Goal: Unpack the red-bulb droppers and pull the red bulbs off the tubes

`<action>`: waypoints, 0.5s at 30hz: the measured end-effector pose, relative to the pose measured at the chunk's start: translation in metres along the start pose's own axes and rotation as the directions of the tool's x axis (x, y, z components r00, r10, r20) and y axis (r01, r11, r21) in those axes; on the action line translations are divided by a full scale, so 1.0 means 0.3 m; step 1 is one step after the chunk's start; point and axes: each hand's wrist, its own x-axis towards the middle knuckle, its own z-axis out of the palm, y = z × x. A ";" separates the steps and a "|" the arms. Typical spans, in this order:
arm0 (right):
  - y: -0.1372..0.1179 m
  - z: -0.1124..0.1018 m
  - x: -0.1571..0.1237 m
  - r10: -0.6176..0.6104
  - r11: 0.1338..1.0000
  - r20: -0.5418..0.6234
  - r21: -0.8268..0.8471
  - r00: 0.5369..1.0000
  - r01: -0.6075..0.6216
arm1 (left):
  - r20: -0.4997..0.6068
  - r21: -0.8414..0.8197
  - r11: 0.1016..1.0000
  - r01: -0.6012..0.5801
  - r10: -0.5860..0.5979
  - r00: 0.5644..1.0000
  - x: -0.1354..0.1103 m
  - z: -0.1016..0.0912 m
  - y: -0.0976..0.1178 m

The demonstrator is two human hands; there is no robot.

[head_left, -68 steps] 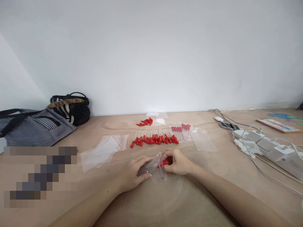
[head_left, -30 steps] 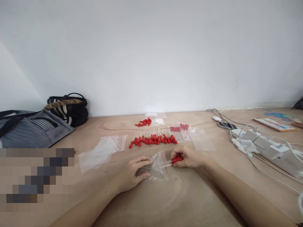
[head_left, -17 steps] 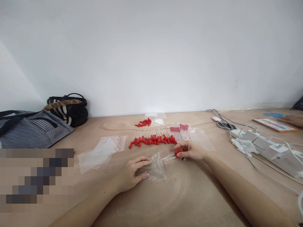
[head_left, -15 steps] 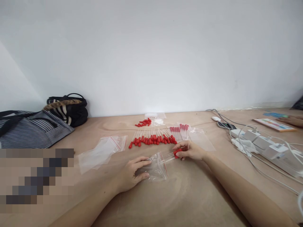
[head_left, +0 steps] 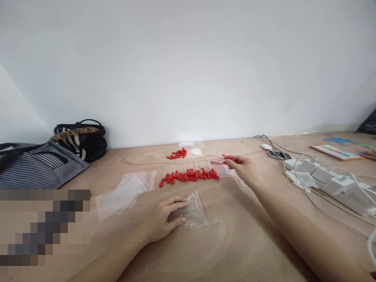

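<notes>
My left hand [head_left: 167, 219] rests near the middle of the table, its thumb and fingers around a clear zip bag [head_left: 192, 211] with a red line along its mouth. The bag looks empty and its mouth faces right. Farther off, my right hand [head_left: 242, 168] is closed on a few red-bulbed droppers [head_left: 229, 159], their thin clear tubes pointing left. It is over the packed droppers [head_left: 216, 164] in a clear bag, which it partly hides. In front of the hands lies a row of droppers with red bulbs [head_left: 190, 175], tubes pointing away from me.
Several flat zip bags [head_left: 117, 196] lie on the left. Loose red bulbs [head_left: 177, 154] and clear tubes [head_left: 194, 152] lie at the back. Bags [head_left: 79, 145] stand far left. A white power strip [head_left: 337, 188] with cables, a phone [head_left: 279, 155] and another person's hand [head_left: 369, 154] are on the right.
My right hand has moved away from the clear bag's mouth, back and slightly right, with the droppers still in it. My left hand has stayed on the bag.
</notes>
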 end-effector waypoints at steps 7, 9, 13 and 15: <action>0.047 0.198 -0.060 -0.456 0.743 0.120 -0.494 0.882 0.451 | 0.001 0.027 1.000 0.014 -0.014 1.000 -0.002 0.002 -0.003; 0.066 0.208 -0.064 -0.479 0.668 0.197 -0.551 0.855 0.501 | 0.000 0.033 0.999 0.016 -0.016 1.000 -0.003 0.001 -0.003; 0.097 0.198 -0.057 -0.480 0.611 0.272 -0.578 0.834 0.541 | 0.016 0.048 0.999 0.011 -0.012 1.000 -0.003 -0.003 0.002; 0.102 0.192 -0.054 -0.477 0.592 0.297 -0.587 0.827 0.552 | 0.018 0.049 0.999 0.007 -0.008 1.000 -0.003 -0.003 0.003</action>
